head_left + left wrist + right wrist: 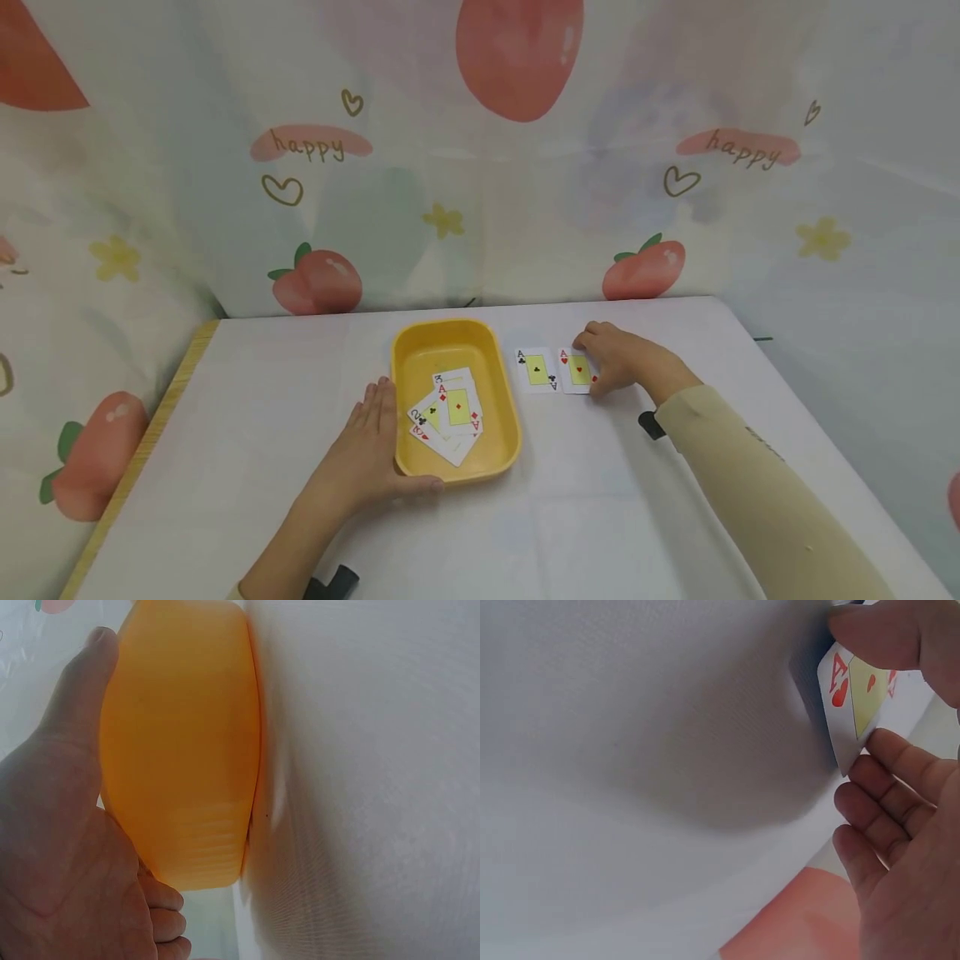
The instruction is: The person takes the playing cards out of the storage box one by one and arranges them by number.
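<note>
My right hand (618,358) grips an ace of hearts playing card (576,371) by its near and far edges, thumb on the near side and fingertips on the far side. In the right wrist view the card (844,697) stands tilted between thumb and fingers. Just left of it an ace of clubs (536,369) lies face up on the white table. My left hand (363,462) rests against the left wall of a yellow tray (512,417), fingers straight and thumb along the near rim. Inside the tray, an ace of diamonds (459,408) tops several overlapping face-up cards.
A white cloth (585,533) covers the table, with a wood-coloured edge (142,450) along the left side. A printed curtain (480,167) with fruit and hearts hangs close behind the table. Dark wrist devices (651,425) show beneath both forearms.
</note>
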Demonstrator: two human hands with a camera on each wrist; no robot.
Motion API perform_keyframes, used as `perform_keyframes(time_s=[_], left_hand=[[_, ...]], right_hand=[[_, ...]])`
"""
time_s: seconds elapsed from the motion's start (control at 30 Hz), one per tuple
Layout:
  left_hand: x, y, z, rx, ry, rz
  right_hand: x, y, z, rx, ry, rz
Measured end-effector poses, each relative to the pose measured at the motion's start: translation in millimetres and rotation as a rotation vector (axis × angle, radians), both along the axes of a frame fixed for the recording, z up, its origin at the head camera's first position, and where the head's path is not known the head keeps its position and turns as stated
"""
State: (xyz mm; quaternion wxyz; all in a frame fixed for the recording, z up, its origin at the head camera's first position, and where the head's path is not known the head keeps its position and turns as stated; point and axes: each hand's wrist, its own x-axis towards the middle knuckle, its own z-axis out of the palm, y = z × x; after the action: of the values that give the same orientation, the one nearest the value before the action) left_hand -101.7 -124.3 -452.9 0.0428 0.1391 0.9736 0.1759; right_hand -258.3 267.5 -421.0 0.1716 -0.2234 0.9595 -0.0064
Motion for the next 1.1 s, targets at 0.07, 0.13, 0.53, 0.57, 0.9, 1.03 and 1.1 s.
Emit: perform_keyframes(time_s=[0.07,0.13,0.53,0.57,0.9,1.03,1.1], left_hand=[[0.0,0.4,-0.3,-0.002,-0.001,0.003],[-0.1,0.9,-0.7,-0.001,-0.005,0.006],[0.7,-0.9,-1.3,-0.010,-0.003,-0.001],[0.6,-1.0,-1.4,-0.010,-0.005,0.000],[2.0,0.9,1.3,0.008,-0.017,0.007],[2.7,1.0,3.4,0.009,-0.024,0.004],[3.1,0.7,3.7,0.005,-0.026,0.005]], right_hand=[[-1.2,0.7,-1.9,0.002,-0.005,-0.011],[-2.3,1.6,-3.2,0.004,-0.010,-0.022],[-6.0,2.6,-6.1,0.020,-0.030,-0.044],[-6.5,2.7,-6.7,0.022,-0.029,-0.044],[0.3,-2.7,2.6,-0.007,0.006,-0.031],[9.6,-15.5,14.6,-0.053,0.021,-0.004],[15.1,-24.5,21.9,-0.079,0.028,0.020]])
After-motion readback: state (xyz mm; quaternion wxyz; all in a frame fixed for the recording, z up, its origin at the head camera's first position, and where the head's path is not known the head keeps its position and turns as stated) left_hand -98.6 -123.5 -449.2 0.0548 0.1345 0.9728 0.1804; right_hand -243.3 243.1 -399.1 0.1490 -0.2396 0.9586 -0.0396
